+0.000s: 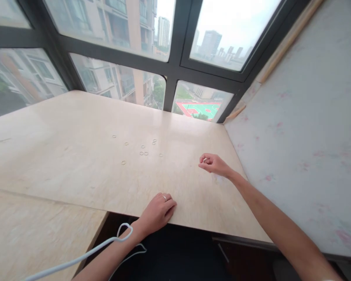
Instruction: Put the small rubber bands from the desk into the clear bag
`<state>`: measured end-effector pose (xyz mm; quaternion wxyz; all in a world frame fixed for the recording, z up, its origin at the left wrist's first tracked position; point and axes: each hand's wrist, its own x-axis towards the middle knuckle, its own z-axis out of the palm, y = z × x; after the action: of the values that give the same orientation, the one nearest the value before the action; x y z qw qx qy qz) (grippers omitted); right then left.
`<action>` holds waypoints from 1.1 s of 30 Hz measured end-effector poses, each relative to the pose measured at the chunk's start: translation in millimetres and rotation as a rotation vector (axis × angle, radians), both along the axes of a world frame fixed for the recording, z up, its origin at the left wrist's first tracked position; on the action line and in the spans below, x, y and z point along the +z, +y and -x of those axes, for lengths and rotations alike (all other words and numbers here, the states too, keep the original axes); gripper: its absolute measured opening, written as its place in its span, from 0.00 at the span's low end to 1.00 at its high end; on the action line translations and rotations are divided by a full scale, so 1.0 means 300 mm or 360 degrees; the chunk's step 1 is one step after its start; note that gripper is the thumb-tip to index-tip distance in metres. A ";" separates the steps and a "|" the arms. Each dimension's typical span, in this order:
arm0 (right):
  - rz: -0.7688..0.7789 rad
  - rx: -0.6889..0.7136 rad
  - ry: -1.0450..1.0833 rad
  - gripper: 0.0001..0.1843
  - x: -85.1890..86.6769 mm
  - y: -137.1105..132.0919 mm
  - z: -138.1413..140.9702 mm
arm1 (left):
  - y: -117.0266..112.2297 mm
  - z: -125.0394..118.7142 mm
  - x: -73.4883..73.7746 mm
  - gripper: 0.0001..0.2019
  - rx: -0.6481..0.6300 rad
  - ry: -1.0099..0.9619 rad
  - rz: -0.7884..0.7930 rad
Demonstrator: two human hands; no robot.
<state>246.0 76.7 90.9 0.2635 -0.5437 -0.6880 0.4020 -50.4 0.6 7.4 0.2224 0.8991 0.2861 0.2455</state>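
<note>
The right hand is hovering near the right edge of the pale, smooth plywood counter, fingers pinching together on something small that cannot be made out. The left hand is resting curled and empty at the near edge. Thin little rings are lying scattered flat toward the counter's middle.

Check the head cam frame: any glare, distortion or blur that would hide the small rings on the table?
Head view: strong wide-angle bend in the window frame; sky panes blown out; soft daylight, faint shadows only; a pale sheen on the table near the window. The small rings are thin and low-contrast but visible. Left hand and right hand are sharp enough.
</note>
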 end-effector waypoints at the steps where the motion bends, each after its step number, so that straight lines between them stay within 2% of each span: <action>1: -0.0018 -0.0101 0.0002 0.12 0.003 -0.037 -0.057 | 0.000 -0.001 -0.001 0.10 0.0000 -0.0002 0.0001; 5: -0.0114 -0.0416 -0.0028 0.14 -0.012 -0.164 -0.222 | 0.001 -0.009 -0.005 0.09 0.0044 0.0022 0.0005; 8: -0.0175 -0.0459 -0.0143 0.13 -0.050 -0.221 -0.269 | 0.000 -0.018 -0.009 0.09 0.0095 0.0055 0.0005; 12: -0.0295 -0.0359 -0.0440 0.12 -0.100 -0.244 -0.272 | 0.001 -0.030 -0.006 0.10 0.0157 0.0072 0.0004; 15: -0.0331 -0.0401 -0.0576 0.12 -0.109 -0.247 -0.265 | 0.003 -0.033 -0.002 0.10 0.0173 0.0067 0.0032; 20: -0.0386 -0.0543 -0.0519 0.13 -0.097 -0.292 -0.259 | 0.004 -0.032 -0.002 0.10 0.0232 0.0002 0.0152; 24: -0.0400 -0.0594 -0.0428 0.13 -0.136 -0.376 -0.232 | 0.004 -0.032 0.005 0.09 0.0307 -0.0136 0.0420; 28: -0.0383 -0.0567 -0.0370 0.15 -0.223 -0.468 -0.178 | 0.037 -0.022 0.027 0.09 0.0549 -0.0363 0.0631; 31: -0.0366 -0.0582 -0.0343 0.16 -0.270 -0.506 -0.150 | 0.103 0.021 0.045 0.10 0.0838 -0.0370 0.0541; 33: -0.0352 -0.0656 -0.0286 0.16 -0.278 -0.513 -0.145 | 0.161 0.074 0.057 0.11 0.1069 -0.0257 0.0436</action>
<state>289.7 -77.3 7.4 0.3355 -0.6740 -0.6231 0.2122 -72.7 49.0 24.6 0.2696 0.6948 0.5768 0.3345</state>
